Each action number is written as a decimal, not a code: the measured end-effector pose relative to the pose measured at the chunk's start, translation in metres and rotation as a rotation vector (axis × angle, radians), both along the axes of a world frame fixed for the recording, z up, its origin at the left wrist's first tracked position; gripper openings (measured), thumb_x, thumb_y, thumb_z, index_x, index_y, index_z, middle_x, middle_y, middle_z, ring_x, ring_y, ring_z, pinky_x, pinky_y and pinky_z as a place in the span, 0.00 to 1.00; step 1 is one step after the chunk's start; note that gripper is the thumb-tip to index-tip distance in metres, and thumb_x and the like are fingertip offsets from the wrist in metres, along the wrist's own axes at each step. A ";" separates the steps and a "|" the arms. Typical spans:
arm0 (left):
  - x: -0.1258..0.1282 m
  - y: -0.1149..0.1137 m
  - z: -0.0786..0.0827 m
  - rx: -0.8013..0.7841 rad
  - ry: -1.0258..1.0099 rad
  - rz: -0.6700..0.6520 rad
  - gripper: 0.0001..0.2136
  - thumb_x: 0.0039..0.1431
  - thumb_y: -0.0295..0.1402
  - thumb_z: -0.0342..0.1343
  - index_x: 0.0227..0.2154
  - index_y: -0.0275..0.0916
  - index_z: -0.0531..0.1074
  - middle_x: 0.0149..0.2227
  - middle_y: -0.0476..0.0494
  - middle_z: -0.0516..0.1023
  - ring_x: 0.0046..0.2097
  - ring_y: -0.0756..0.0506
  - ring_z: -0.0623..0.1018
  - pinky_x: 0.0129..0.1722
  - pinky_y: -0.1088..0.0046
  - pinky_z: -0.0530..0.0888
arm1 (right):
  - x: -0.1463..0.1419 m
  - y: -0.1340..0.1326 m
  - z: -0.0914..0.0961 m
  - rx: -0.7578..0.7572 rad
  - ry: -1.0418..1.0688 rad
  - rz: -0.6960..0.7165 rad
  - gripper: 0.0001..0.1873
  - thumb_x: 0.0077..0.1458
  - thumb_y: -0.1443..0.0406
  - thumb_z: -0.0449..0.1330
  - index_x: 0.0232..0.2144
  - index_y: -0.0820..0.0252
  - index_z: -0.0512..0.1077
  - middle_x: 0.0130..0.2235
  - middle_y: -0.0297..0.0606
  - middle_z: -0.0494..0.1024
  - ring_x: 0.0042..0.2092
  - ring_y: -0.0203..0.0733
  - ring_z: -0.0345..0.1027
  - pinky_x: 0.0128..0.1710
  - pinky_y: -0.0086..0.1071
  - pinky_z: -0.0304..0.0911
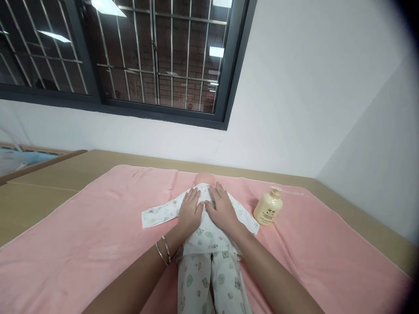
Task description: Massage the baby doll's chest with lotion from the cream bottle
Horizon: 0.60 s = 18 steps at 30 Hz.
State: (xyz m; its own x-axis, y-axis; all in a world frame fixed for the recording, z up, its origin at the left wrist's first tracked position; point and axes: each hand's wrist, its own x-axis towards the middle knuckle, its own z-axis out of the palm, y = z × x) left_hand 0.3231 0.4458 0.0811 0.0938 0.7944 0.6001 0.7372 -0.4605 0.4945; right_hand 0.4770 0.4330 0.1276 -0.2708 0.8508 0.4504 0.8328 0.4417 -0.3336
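A baby doll (203,178) lies on its back on a pink towel (98,226), dressed in a white top and trousers (206,279) printed with small green figures. My left hand (190,211) rests flat on the doll's chest, fingers stretched out, with thin bangles at the wrist. My right hand (221,208) lies flat beside it on the other half of the chest, fingers open too. One sleeve (159,214) of the top spreads out to the left. Neither hand holds anything.
A cream pump bottle (268,207) stands on the towel just right of the doll. The towel covers a tan surface (42,187) against a white wall. A barred dark window (147,56) is above. A framed object sits at far left (19,159).
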 end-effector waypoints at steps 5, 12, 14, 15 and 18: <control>0.000 0.003 -0.005 0.037 -0.035 0.001 0.21 0.65 0.34 0.40 0.58 0.37 0.63 0.62 0.38 0.64 0.66 0.41 0.59 0.65 0.50 0.56 | -0.003 -0.002 0.000 0.019 -0.066 0.081 0.29 0.62 0.61 0.52 0.63 0.60 0.56 0.67 0.43 0.44 0.68 0.48 0.32 0.65 0.49 0.34; -0.001 0.003 -0.004 0.030 -0.077 0.012 0.20 0.65 0.33 0.40 0.57 0.38 0.65 0.61 0.40 0.66 0.65 0.42 0.61 0.65 0.51 0.58 | 0.006 0.003 0.003 0.079 0.004 0.123 0.28 0.64 0.61 0.50 0.64 0.61 0.56 0.68 0.42 0.43 0.68 0.45 0.32 0.65 0.46 0.34; -0.001 0.003 -0.003 0.021 -0.072 0.016 0.20 0.65 0.32 0.41 0.57 0.37 0.65 0.61 0.39 0.65 0.65 0.42 0.61 0.65 0.52 0.57 | 0.007 0.004 0.002 0.130 0.042 0.079 0.29 0.64 0.61 0.49 0.64 0.63 0.53 0.68 0.42 0.40 0.68 0.43 0.30 0.65 0.44 0.33; -0.001 0.003 -0.003 0.018 -0.068 0.016 0.20 0.64 0.32 0.41 0.57 0.37 0.65 0.61 0.39 0.65 0.65 0.42 0.61 0.65 0.52 0.57 | 0.007 0.005 0.001 0.115 0.035 0.072 0.29 0.64 0.61 0.49 0.65 0.63 0.53 0.68 0.42 0.40 0.68 0.44 0.29 0.65 0.45 0.34; -0.001 0.003 -0.004 0.021 -0.062 0.013 0.20 0.64 0.32 0.41 0.57 0.37 0.65 0.61 0.39 0.66 0.64 0.42 0.61 0.64 0.51 0.58 | 0.005 0.006 -0.002 -0.034 -0.054 0.115 0.27 0.66 0.59 0.48 0.64 0.59 0.54 0.67 0.42 0.45 0.68 0.47 0.33 0.64 0.49 0.34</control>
